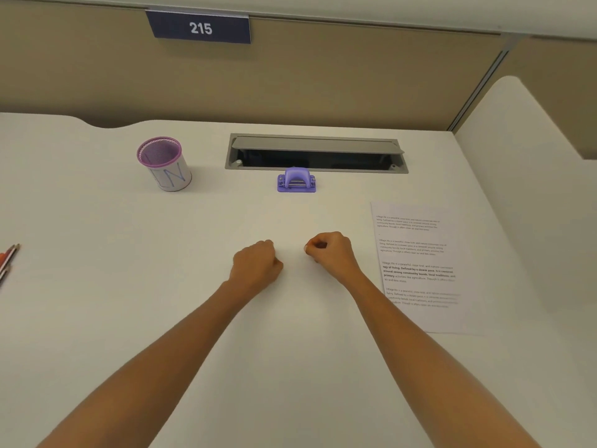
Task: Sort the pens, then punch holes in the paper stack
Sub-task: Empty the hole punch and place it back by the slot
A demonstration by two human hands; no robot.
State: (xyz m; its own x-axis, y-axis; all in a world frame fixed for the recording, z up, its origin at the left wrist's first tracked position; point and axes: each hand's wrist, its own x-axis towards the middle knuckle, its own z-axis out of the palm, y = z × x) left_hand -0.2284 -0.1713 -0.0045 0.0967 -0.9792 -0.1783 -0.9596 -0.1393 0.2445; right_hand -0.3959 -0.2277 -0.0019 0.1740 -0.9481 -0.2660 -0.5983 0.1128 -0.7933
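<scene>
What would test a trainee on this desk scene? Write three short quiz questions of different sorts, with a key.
1. True or false: the pens are already in the cup.
2. Multiple choice: where is the paper stack relative to the right hand? A) on the side away from the left hand, B) between the hands, C) under the hole punch.
3. Fill in: the hole punch sits just in front of the open cable ____ in the desk.

Key:
1. False; they lie at the desk's left edge, and no pens show above the cup's rim.
2. A.
3. Slot. The left hand and the right hand are closed fists, holding nothing visible.
</scene>
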